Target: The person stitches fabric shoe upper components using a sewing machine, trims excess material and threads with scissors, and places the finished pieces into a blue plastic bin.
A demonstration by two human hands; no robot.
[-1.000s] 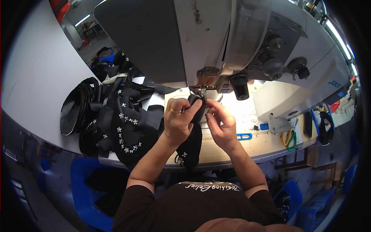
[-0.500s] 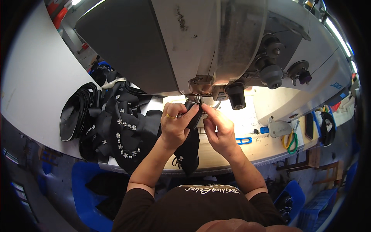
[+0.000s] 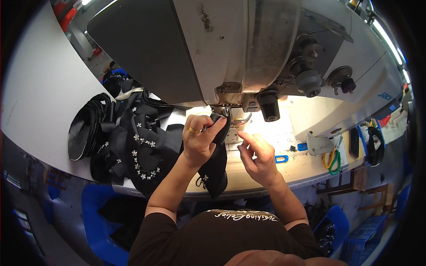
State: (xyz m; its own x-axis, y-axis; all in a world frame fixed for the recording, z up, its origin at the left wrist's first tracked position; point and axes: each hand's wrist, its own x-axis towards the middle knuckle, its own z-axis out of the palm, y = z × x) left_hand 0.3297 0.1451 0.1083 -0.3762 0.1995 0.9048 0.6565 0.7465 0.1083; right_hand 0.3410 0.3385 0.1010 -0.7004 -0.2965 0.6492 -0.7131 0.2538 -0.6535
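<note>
Under the sewing machine's needle area (image 3: 225, 111) lies a black fabric piece (image 3: 216, 170) with a small pale floral ornament near its lower end. My left hand (image 3: 198, 138) is closed on its upper part, the thumb pressing close to the presser foot. A thin metal glint shows by the left fingertips; I cannot tell what it belongs to. My right hand (image 3: 261, 156) is just right of the fabric, apart from it, with index finger and thumb spread and nothing visible between them. More black fabric pieces (image 3: 146, 150) with pale flower ornaments are heaped left of my left hand.
A stack of black curved pieces (image 3: 91, 126) stands at the far left on the white table (image 3: 44, 102). Right of my right hand lie a blue flat tool (image 3: 281, 158), green-and-yellow-handled scissors (image 3: 335, 162) and a dark phone-like slab (image 3: 354, 142). A blue chair (image 3: 95, 221) stands below.
My right hand has come off the fabric by the presser foot and moved down and right, its fingers parting. My left hand keeps its hold, shifting only slightly.
</note>
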